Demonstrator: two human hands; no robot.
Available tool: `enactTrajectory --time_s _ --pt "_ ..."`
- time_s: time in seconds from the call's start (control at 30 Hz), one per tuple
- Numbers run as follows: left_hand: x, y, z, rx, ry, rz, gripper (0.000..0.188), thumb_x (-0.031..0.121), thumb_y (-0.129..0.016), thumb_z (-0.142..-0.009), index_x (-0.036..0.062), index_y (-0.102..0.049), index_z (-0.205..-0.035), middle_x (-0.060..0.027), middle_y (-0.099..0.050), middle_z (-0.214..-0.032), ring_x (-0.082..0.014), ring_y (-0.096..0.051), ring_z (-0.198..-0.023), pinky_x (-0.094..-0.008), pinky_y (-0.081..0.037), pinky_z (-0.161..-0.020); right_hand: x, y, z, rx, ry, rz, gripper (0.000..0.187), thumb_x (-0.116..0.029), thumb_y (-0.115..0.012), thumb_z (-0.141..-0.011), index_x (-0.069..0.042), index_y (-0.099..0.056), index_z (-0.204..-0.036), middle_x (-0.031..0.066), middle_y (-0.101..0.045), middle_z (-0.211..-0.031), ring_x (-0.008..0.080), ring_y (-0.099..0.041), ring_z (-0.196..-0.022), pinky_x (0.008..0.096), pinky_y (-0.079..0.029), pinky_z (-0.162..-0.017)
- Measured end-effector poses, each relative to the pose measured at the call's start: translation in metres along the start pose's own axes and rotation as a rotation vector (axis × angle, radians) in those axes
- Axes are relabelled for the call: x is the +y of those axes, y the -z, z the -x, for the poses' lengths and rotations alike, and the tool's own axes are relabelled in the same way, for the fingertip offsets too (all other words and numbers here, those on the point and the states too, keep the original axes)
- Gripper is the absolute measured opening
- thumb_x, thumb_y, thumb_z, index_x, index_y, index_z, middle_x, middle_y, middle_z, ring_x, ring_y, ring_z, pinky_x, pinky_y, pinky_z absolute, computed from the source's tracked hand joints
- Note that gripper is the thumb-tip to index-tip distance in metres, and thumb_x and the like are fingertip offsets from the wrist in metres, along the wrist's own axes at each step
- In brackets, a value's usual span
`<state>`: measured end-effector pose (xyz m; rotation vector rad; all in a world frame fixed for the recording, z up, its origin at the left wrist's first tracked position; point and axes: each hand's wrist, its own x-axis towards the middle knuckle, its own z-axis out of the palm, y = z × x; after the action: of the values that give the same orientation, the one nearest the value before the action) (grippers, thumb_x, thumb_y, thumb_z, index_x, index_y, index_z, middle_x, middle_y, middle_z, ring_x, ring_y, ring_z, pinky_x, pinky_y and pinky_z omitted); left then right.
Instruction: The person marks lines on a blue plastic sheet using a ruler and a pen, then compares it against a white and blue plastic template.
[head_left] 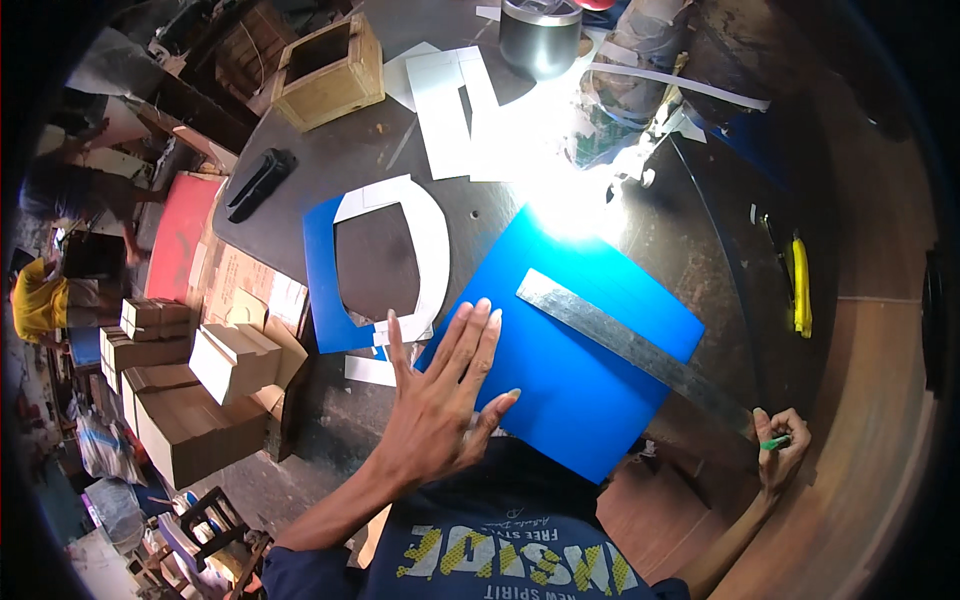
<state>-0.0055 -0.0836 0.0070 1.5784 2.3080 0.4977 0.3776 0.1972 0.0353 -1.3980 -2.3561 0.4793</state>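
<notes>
A glossy blue sheet (590, 400) lies at the table's near edge, against my body. My left hand (440, 405) is spread over its left side, with the fingers stretched out and nothing gripped. Across the sheet a flat grey metal ruler (630, 345) runs slantwise, its near right end sticking out past the sheet. My right hand (782, 452) has its fingers curled at that end, the thumb pressed to the ruler. A small green thing (775, 442), perhaps a pen, shows between those fingers. To the left of the sheet lies a blue-and-white cut-out frame (430, 240).
A yellow cutter (801, 285) lies far right, a black stapler-like tool (262, 185) far left. A wooden box (345, 85), white cut card (435, 110) and a steel tumbler (540, 45) stand farther back, beside a glaring lamp. Cardboard boxes (185, 420) and other people are at left.
</notes>
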Motion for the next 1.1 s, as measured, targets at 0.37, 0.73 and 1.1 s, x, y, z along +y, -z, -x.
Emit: enactTrajectory --time_s 0.37,0.73,1.1 --pt "-0.013 0.001 -0.013 -0.062 -0.062 -0.048 0.072 0.048 -0.051 -0.104 0.0113 -0.030 -0.162 -0.0101 -0.029 -0.169 -0.0241 -0.022 -0.158 -0.0704 0.014 -0.120 -0.014 -0.009 0.017 -0.059 -0.031 0.058 0.051 -0.037 -0.085 -0.085 -0.007 -0.049 -0.067 0.0011 -0.040 -0.057 0.0166 -0.034 -0.060 0.0341 -0.032 -0.069" --pt "-0.008 0.006 -0.016 -0.098 -0.049 -0.078 0.068 0.045 -0.050 -0.105 0.0103 -0.032 -0.161 -0.0127 -0.032 -0.167 -0.0262 -0.025 -0.157 -0.0690 0.013 -0.121 -0.018 -0.010 0.031 -0.034 -0.008 0.066 0.053 -0.037 -0.086 -0.084 -0.007 -0.046 -0.067 0.0033 -0.042 -0.059 0.0193 -0.034 -0.060 0.0364 -0.032 -0.069" --pt "0.013 0.024 -0.026 -0.182 0.011 -0.277 0.071 0.041 -0.053 -0.103 0.0013 -0.034 -0.159 -0.0171 -0.036 -0.165 -0.0292 -0.030 -0.155 -0.0653 0.010 -0.123 -0.037 -0.012 0.019 -0.060 0.002 0.135 0.051 -0.030 -0.092 -0.074 -0.008 -0.048 -0.059 0.0033 -0.048 -0.056 0.0218 -0.042 -0.057 0.0382 -0.034 -0.065"
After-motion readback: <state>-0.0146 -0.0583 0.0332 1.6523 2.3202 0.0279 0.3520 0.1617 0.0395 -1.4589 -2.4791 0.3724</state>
